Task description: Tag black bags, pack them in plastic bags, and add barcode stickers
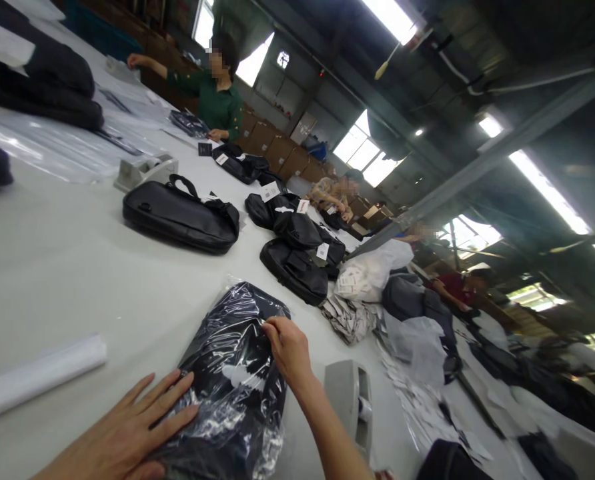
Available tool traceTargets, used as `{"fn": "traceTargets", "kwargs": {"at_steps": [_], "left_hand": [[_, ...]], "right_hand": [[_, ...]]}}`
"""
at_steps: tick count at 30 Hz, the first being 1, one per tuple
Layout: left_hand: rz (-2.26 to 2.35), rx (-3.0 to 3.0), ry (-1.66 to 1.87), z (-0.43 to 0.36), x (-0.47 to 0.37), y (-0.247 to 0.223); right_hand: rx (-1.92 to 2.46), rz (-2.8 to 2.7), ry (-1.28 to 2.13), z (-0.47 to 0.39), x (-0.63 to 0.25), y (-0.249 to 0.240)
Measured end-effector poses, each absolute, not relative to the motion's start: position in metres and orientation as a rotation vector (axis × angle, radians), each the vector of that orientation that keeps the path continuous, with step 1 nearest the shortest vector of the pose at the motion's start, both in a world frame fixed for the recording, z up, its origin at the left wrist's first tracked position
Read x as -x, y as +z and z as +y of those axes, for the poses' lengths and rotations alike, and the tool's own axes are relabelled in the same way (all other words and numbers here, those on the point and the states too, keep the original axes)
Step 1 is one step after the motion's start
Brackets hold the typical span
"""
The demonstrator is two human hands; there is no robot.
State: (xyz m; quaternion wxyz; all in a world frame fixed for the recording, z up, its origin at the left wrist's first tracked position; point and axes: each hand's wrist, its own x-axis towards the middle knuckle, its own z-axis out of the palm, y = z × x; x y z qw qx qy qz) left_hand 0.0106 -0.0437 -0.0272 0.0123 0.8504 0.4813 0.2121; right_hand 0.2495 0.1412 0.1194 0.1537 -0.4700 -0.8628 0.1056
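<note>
A black bag in a clear plastic wrapper [237,360] lies flat on the white table [142,307] in front of me. On its left edge rests my left hand [132,423], palm down with fingers spread. My right hand [287,343] pinches the wrapper near the upper right side, thumb and index finger together. Beyond it sits an unwrapped black bag [180,217] with a strap. A grey tape dispenser [350,407] stands to the right of my right forearm.
A white roll [45,373] lies at the left. Tagged black bags [297,230] are piled ahead, beside crumpled paper [350,317]. Another dispenser [145,172] stands further back. A person in green [220,100] works across the table, with others further right.
</note>
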Motion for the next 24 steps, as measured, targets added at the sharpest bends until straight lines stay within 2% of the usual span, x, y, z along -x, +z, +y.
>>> {"fn": "traceTargets", "kwargs": {"at_steps": [3,7,11,16,24], "left_hand": [[1.540,-2.457,0.859,-0.044,-0.017,-0.025],[1.760,-2.026,1.094,-0.028,-0.035,-0.003],[1.771,-2.092,1.050,-0.006,-0.054,0.004],[1.675,-2.090,1.050,-0.006,-0.058,-0.026],[1.596,-1.864,1.125,-0.008,-0.057,-0.017]], "right_hand": [[1.414,-2.257,0.385,0.112,-0.282,0.129],[1.556,-2.065,0.621,0.074,-0.304,0.105],[1.594,-2.090,0.561,0.061,-0.304,0.056],[1.554,-2.013,0.609,0.058,-0.303,0.006],[1.520,-1.542,0.752,0.068,-0.315,-0.006]]}}
